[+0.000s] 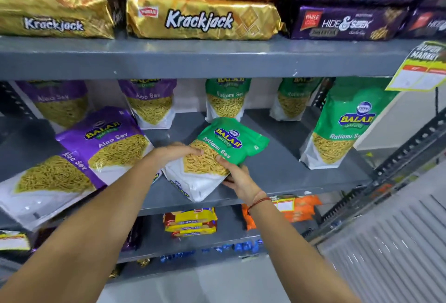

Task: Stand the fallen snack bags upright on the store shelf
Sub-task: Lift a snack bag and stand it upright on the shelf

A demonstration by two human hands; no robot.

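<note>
A green Ratlami Sev bag (231,143) leans tilted near the front of the grey middle shelf (277,167), its white bottom at the shelf edge. My left hand (176,153) grips its left side and my right hand (239,177) holds its lower right edge. Two purple Aloo Sev bags (113,143) (48,177) lie slanted at the left, overlapping each other. Behind them stand two purple bags (152,102) (58,102) and two green bags (226,99) (292,99). One more green bag (345,124) stands at the right front.
Gold Krackjack packs (200,17) and purple Hide & Seek packs (347,22) fill the shelf above. A yellow price tag (420,68) hangs at the upper right. Biscuit packs (190,223) and orange packets (299,208) sit on the shelf below. A slotted metal upright (395,162) frames the right side.
</note>
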